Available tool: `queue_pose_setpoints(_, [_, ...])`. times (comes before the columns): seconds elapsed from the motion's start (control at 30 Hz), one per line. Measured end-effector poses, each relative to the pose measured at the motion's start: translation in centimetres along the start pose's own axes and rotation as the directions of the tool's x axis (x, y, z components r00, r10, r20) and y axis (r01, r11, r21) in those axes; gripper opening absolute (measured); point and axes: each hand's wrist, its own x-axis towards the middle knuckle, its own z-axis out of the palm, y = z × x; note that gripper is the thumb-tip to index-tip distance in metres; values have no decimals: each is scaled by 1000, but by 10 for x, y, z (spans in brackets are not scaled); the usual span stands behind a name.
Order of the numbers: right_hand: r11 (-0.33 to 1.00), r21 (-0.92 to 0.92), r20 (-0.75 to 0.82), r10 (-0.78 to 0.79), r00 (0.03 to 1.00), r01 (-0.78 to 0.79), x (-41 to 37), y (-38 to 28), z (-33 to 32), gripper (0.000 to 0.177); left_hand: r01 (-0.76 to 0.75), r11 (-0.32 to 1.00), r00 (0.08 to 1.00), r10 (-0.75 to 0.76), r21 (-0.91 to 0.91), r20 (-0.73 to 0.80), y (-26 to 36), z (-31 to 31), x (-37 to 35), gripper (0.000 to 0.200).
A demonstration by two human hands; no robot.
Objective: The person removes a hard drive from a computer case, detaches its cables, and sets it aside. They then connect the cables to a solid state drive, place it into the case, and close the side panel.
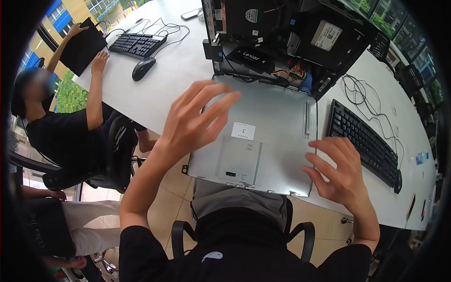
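Note:
A grey metal computer side panel [282,162] lies flat before me, its near edge over my lap. It bears a white label with a 3. My left hand [199,113] is raised above the panel's left side, fingers apart and holding nothing. By the panel's right edge, my right hand [336,171] hovers with spread, curled fingers and nothing in them. Behind the panel stands an opened computer case [277,35]. Inside it sit a black Lexar drive [251,58], coloured cables [293,73] and a labelled metal drive or box [324,35].
A black keyboard [364,143] and mouse [398,182] lie to the right, with loose cables behind. At the left are another keyboard [138,44], a mouse [143,69] and a seated person [61,127] holding a dark panel [83,47]. Another person [89,221] is at lower left.

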Motion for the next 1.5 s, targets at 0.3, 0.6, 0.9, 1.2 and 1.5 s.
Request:
queue_pose_setpoints(0.3, [965,-259,-173,-79,982,32,71,21,24,43,-110,978,993,116,176,-24,-32,65,64,37])
queue_pose_setpoints(0.6, [924,-378,-286,-51,957,-64,108,54,63,34,-218,958,964,241,184,-111,-31,69,66,29])
queue_pose_setpoints(0.9, [949,-312,-345,-164,924,52,98,74,77,29,-226,974,967,227,16,-115,-1,56,44,40])
queue_pose_setpoints(1.2, [935,-327,-357,-257,898,138,96,70,91,26,-75,995,997,77,-71,32,-9,65,27,57])
queue_pose_setpoints(1.5, [910,-348,-421,-366,830,224,99,70,93,24,-20,996,1000,21,-92,3,7,49,16,57])
